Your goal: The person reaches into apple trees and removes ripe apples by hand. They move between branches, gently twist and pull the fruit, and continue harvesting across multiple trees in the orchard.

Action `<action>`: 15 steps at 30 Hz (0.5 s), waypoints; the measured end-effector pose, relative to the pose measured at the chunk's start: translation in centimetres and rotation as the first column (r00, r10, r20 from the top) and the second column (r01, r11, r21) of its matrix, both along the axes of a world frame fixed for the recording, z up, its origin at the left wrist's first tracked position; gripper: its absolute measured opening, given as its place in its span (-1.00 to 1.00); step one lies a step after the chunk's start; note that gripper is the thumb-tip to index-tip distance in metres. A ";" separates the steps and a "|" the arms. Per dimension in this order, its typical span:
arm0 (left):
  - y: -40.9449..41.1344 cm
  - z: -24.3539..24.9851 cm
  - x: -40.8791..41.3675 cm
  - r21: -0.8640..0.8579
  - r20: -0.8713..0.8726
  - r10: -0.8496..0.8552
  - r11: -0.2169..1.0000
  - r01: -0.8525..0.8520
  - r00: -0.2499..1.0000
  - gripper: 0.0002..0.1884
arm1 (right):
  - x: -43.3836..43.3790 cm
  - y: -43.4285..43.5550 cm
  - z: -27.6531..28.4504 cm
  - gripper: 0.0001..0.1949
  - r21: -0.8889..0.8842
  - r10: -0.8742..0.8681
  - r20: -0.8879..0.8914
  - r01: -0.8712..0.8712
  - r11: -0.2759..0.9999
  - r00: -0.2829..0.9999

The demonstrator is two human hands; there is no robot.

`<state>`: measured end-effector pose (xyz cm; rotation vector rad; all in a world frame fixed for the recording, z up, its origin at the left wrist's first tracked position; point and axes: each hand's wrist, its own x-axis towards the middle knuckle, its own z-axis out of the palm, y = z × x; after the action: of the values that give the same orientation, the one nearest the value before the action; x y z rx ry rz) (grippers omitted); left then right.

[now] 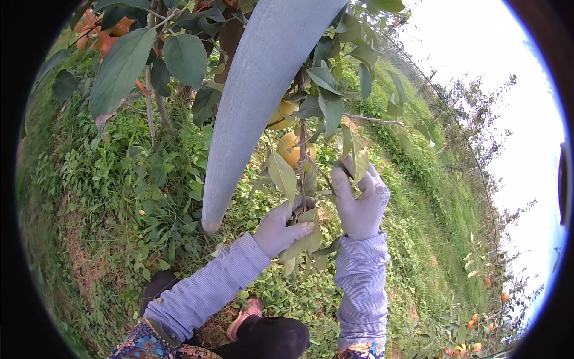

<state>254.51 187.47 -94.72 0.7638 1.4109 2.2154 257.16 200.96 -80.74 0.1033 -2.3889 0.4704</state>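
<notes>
My left hand (279, 229), in a pale glove, grips a leafy twig (303, 179) that hangs from the branch above. Green leaves (311, 235) spread below its thumb. To the right, my right hand (362, 197), gloved too, has thumb and fingers closed around a leaf (358, 155) on a side shoot; the leaf hides some of the fingertips. A yellow apple (291, 150) hangs just above and between my hands, partly behind the twig. Higher up, a second yellow apple (282, 115) is half covered by leaves and a grey object.
A large grey tapering object (255, 107), too close to identify, crosses the upper middle. Large apple leaves (122, 74) and a thin stem (150, 103) stand at upper left. Green weeds (103, 179) cover the ground around a pink shoe (245, 316). Orange-red fruit (471, 323) shows at lower right.
</notes>
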 end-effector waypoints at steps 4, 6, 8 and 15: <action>0.4 0.0 -0.9 -0.045 -0.078 -0.030 0.999 0.027 0.997 -0.33 | 0.2 -1.3 -1.8 -0.24 0.210 -0.098 0.279 0.039 0.977 0.955; -0.7 0.9 -0.5 -0.275 -0.262 -0.004 0.959 -0.071 0.965 -0.28 | -0.3 -0.8 -3.0 -0.21 0.111 -0.082 0.218 0.059 0.992 0.972; -2.1 2.0 -0.2 -0.374 -0.538 0.060 0.877 -0.302 0.841 -0.39 | -0.8 -1.2 -3.6 -0.22 0.071 -0.146 0.234 0.133 0.989 0.961; -4.3 5.1 -2.1 -0.043 -0.659 0.563 0.634 -0.772 0.499 -0.62 | 0.0 -1.2 -4.1 -0.19 -0.181 -0.042 0.308 0.102 0.978 0.950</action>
<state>252.42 183.17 -89.57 0.9244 2.7634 2.1964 257.12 199.76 -84.84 -0.1562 -2.6175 0.7279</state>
